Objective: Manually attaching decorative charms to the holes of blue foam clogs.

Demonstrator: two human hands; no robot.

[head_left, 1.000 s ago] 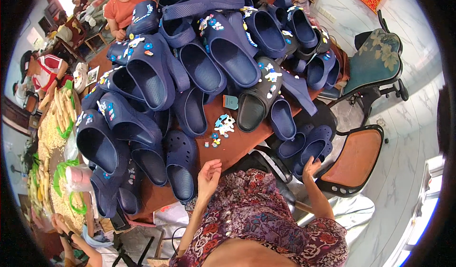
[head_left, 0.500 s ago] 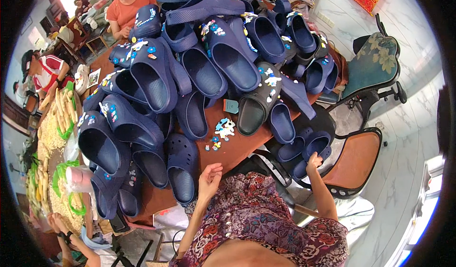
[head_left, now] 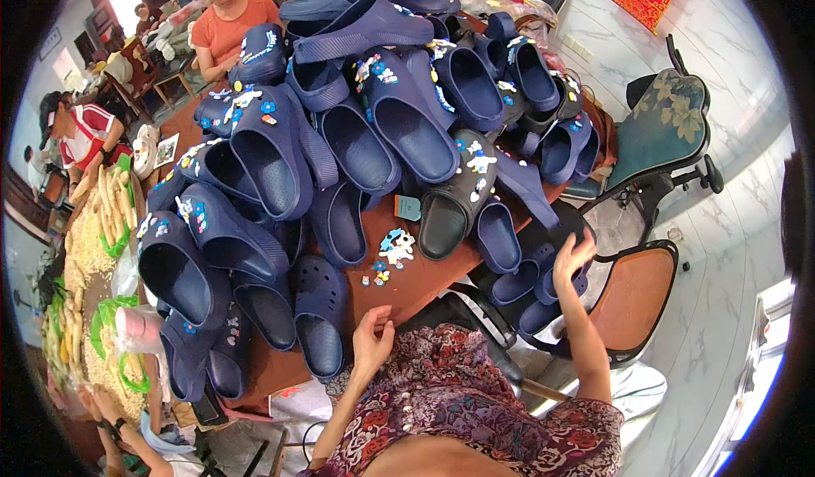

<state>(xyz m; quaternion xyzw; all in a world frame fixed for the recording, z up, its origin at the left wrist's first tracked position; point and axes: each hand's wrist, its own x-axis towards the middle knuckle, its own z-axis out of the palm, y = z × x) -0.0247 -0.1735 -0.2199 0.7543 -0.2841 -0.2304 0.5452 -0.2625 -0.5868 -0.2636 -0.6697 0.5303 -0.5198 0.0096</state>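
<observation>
My right hand [head_left: 575, 259] is open with its fingers spread, over navy clogs [head_left: 516, 280] piled on a dark seat right of the table. It seems to hold nothing. My left hand [head_left: 372, 339] hovers by the table's front edge, its fingers loosely bent and nothing seen in them. Nearest to it lies a navy clog with holes in its top [head_left: 323, 320]. Small blue and white charms [head_left: 396, 246] lie on the brown table [head_left: 412, 292]. Behind them rests a black clog [head_left: 450, 214] with charms on it, next to a teal tag [head_left: 407, 208].
A big heap of navy clogs [head_left: 373, 142] covers most of the table. An orange-brown chair [head_left: 632, 294] and a green flowered chair [head_left: 666, 120] stand to the right. At left, other people sit around a table with pale kernels [head_left: 85, 269]. Across the heap sits a person in orange [head_left: 233, 27].
My right hand has risen from the clogs on the seat, and its fingers have spread. The left hand stays near the table edge. The whole view has shifted slightly.
</observation>
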